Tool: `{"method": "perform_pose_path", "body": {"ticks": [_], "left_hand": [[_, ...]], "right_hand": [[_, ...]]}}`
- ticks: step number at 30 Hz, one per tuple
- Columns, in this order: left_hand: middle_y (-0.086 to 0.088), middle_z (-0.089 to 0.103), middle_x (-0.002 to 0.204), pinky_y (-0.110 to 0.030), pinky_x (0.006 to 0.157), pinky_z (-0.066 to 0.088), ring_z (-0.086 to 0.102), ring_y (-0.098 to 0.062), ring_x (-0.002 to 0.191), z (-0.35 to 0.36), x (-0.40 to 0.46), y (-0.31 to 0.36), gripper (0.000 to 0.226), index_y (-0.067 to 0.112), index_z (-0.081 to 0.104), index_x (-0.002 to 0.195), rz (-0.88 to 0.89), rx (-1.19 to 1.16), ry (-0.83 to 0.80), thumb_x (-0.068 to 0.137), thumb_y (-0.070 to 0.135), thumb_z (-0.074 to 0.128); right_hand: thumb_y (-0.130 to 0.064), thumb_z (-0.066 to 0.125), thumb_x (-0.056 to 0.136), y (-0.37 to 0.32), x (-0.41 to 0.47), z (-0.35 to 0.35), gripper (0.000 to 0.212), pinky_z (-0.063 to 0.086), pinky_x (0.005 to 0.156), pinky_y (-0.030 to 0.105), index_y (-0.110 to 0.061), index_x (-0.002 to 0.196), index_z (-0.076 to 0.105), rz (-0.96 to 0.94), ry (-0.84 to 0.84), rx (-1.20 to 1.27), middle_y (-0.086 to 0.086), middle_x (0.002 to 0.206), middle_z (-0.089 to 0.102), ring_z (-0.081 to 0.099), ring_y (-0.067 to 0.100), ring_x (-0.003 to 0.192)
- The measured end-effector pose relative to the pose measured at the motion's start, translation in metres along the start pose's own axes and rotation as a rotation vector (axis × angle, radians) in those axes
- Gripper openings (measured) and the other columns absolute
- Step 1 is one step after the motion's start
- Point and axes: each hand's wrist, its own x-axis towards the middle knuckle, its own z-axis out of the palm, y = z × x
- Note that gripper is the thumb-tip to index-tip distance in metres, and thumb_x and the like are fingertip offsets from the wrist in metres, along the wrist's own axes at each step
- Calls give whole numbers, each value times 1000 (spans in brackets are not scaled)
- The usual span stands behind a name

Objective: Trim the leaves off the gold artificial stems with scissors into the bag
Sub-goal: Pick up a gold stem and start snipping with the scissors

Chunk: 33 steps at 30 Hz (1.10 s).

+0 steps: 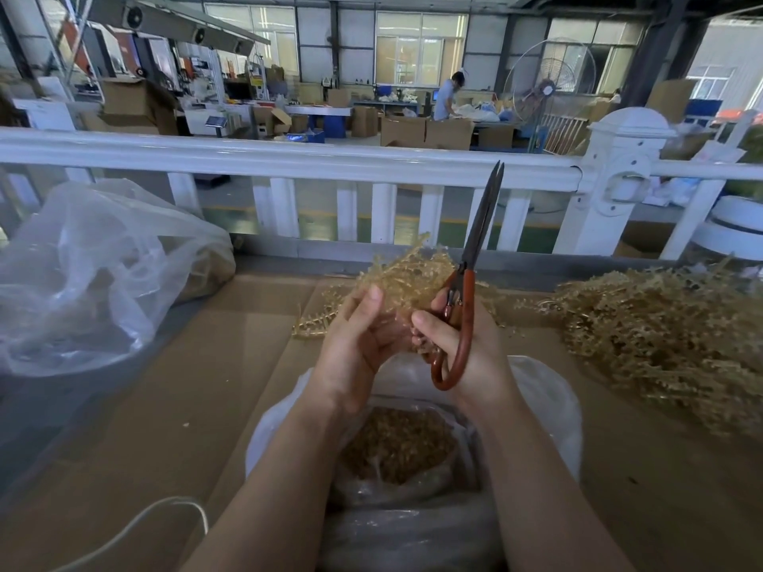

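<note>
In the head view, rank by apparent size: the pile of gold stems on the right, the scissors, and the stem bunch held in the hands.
1. Pile of gold stems, clearly the largest.
2. and 3. Scissors and held stem bunch: the scissors are longer, the bunch is wider and partly hidden by the hands, so this order is unsure.

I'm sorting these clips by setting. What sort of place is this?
Most likely a factory or packing workshop. Cardboard boxes are stacked across a large hall, an industrial fan stands on the floor, and a big pile of gold stems lies on the cardboard-covered bench.
</note>
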Motion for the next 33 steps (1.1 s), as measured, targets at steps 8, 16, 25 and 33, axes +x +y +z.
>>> {"method": "perform_pose_path", "body": {"ticks": [8,16,25,33], "left_hand": [[-28,61,101,-53,97,53,64,-34,93,7,-4,-5,23,-4,57,97,118,107,36,83,6,72],[1,62,75,-31,77,55,59,-12,73,0,0,-5,11,13,63,86,339,252,223,96,10,61],[-6,60,83,-29,80,55,64,-16,82,-2,1,-5,13,7,49,92,316,210,135,104,10,45],[-2,53,76,-25,63,53,58,-10,63,2,-1,-2,16,11,49,92,376,186,236,106,10,41]], "right_hand": [[-2,74,87,6,4,3,26,51,73,21,-21,88,56,-93,72,-254,-16,72,65,63,2,73],[7,57,96,10,2,6,26,46,109,40,-19,100,54,-63,131,-45,1,136,64,61,5,122],[10,58,94,9,1,4,35,49,104,34,-15,117,51,-145,118,-293,-14,129,64,59,-5,118],[16,55,90,22,8,5,43,52,89,31,-26,95,49,-4,97,-293,-4,103,61,64,13,100]]}}
